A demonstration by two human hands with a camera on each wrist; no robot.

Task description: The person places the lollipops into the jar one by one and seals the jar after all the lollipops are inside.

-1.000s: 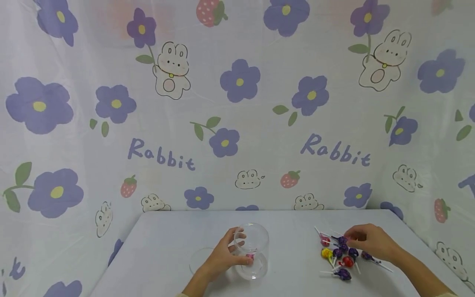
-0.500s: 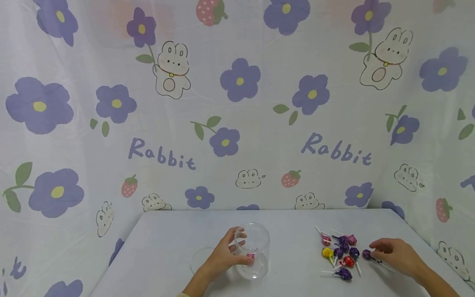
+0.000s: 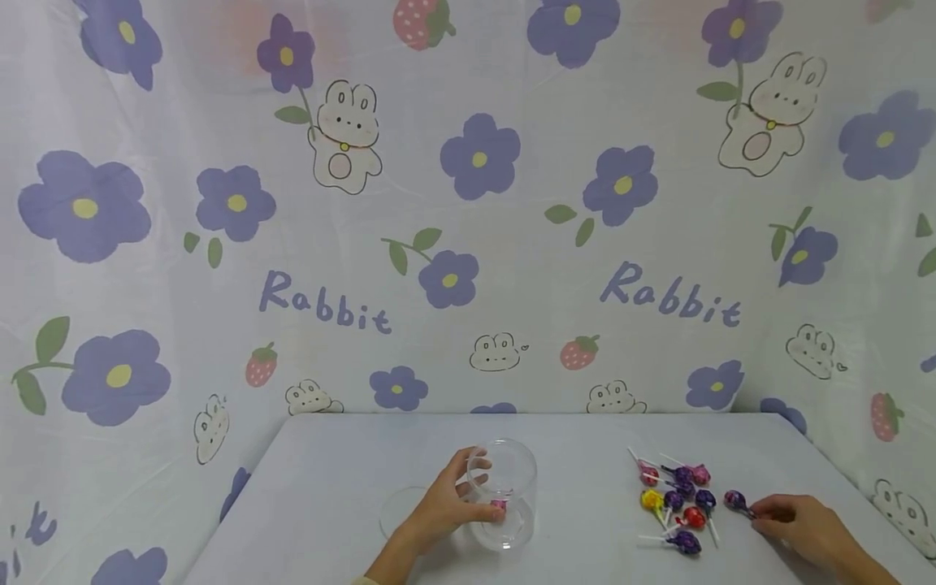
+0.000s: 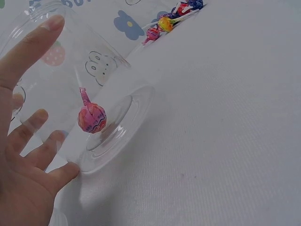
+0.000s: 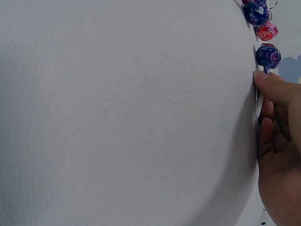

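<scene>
The round-headed lollipop in a shiny dark-purple wrapper (image 3: 734, 500) lies at the right side of the white table (image 3: 585, 520), its head just beside a loose group of lollipops (image 3: 683, 490) wrapped in pink, purple, yellow and red. The right hand (image 3: 800, 524) pinches its white stick between thumb and fingers, close below the head; this narrow hold probably keeps the rest of the group undisturbed. Whether the head touches the table cannot be determined. Well apart to the left, the clear plastic cylindrical jar (image 3: 530, 497) stands upright with its mouth uncovered. The left hand (image 3: 446, 504) is curved partway round its wall, thumb in front and fingers behind, presumably to steady a light container. Inside the jar, a pink-wrapped lollipop (image 4: 92, 117) is positioned head down near the base. A clear round disc (image 3: 382, 520), apparently the lid, lies flat beyond the left hand, which leaves the mouth accessible.
</scene>
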